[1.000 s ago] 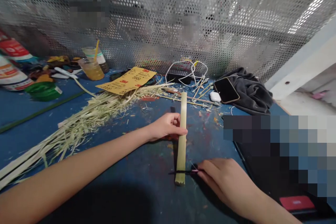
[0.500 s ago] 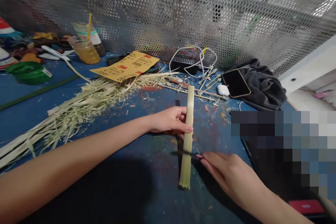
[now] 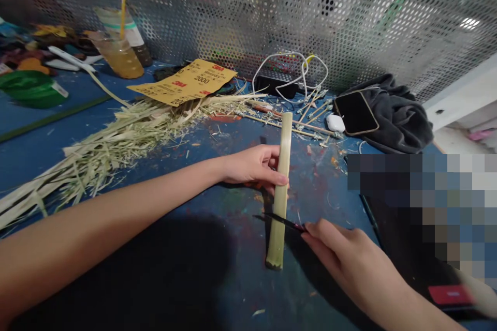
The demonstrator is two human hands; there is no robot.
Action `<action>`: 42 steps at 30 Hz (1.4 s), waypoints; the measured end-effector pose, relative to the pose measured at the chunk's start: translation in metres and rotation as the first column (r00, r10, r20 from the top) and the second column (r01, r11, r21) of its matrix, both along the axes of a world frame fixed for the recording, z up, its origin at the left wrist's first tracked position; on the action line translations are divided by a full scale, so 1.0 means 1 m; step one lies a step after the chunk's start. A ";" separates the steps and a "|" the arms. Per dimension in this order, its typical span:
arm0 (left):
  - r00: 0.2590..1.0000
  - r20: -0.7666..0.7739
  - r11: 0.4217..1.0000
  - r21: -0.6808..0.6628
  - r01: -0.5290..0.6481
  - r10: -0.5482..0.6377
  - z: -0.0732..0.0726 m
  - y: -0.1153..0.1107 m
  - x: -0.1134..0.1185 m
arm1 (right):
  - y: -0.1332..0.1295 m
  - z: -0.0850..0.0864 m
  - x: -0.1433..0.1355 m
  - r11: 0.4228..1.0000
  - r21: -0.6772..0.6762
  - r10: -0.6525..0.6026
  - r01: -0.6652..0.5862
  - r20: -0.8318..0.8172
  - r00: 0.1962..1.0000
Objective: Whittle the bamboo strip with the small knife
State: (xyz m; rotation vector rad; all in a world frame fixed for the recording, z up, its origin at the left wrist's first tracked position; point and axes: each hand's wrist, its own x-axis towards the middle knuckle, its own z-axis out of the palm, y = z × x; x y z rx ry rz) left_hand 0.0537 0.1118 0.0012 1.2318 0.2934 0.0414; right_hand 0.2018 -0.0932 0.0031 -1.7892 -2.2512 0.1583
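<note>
The counter [image 3: 163, 248] is blue, scuffed and speckled with paint and shavings, and a wall of perforated metal sheet [image 3: 272, 5] stands along its far edge; a pale ledge shows at the right.

A green bamboo strip [image 3: 281, 186] lies flat near the middle of the counter. Its long axis runs almost straight away from the person, tilting slightly to the right at the far end; the cut near end points back toward the person.

The left hand [image 3: 252, 165] rests on the counter against the strip's left side about midway along it, fingers [image 3: 277, 178] curled together with the thumb laid over the strip, pinning it. The right hand [image 3: 341, 258] lies just right of the strip's lower part, fingers pressed together and pinching the handle of a thin dark blade [image 3: 277, 220], which lies across the strip nearly at a right angle.

Left of the hands a heap of pale bamboo shavings [image 3: 116, 150] spreads across the counter. Behind it lies a yellow sandpaper sheet [image 3: 186, 83] printed with "3M" in red and "2000". A plastic cup [image 3: 118, 54] of amber drink with a yellow straw stands at the far left, near a green tape roll [image 3: 33, 90]. Farther right are a white cable [image 3: 291, 70], thin sticks [image 3: 306, 119], a white earbud case [image 3: 335, 122] and a dark phone [image 3: 356, 113] resting on a dark cloth [image 3: 399, 119].
</note>
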 end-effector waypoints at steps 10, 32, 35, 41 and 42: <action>1.000 0.022 1.000 0.007 0.005 -0.005 -0.002 0.000 0.000 | -0.020 -0.002 -0.005 0.986 0.039 0.160 -0.161 0.037 0.986; 0.999 0.031 0.995 0.103 0.008 -0.011 -0.003 -0.001 0.001 | -0.020 0.001 -0.010 0.988 -0.017 0.151 -0.151 0.005 0.988; 0.999 0.043 0.995 0.100 -0.001 -0.003 -0.003 -0.002 0.001 | -0.020 0.002 -0.009 0.977 -0.026 0.212 -0.211 0.037 0.977; 1.000 0.021 0.995 0.100 -0.003 0.001 -0.001 -0.003 0.002 | -0.017 0.004 -0.004 0.990 0.032 0.136 -0.139 0.084 0.987; 1.000 0.020 0.995 0.095 -0.001 -0.001 -0.001 -0.003 0.002 | -0.017 0.004 -0.005 0.989 0.025 0.143 -0.145 0.076 0.987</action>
